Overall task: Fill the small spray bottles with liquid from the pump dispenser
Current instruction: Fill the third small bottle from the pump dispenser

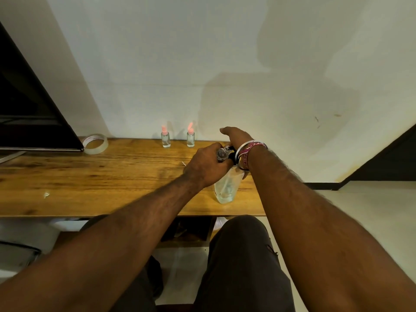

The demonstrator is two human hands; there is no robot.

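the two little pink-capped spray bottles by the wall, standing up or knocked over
Upright. The left spray bottle and the right spray bottle both stand on their bases on the wooden table, pink caps pointing up.

— Where's the pump dispenser [228,186]?
— Near the right end of the wooden table, upright. Clear plastic body, a dip tube visible inside, black pump head largely hidden.
— And the small spray bottles?
— Two stand upright at the back by the wall, near each other but apart: a left bottle [166,138] and a right bottle [190,136], both clear with pink tops.
— Any more?
— A third small bottle [222,154], clear, sits at the dispenser's head.
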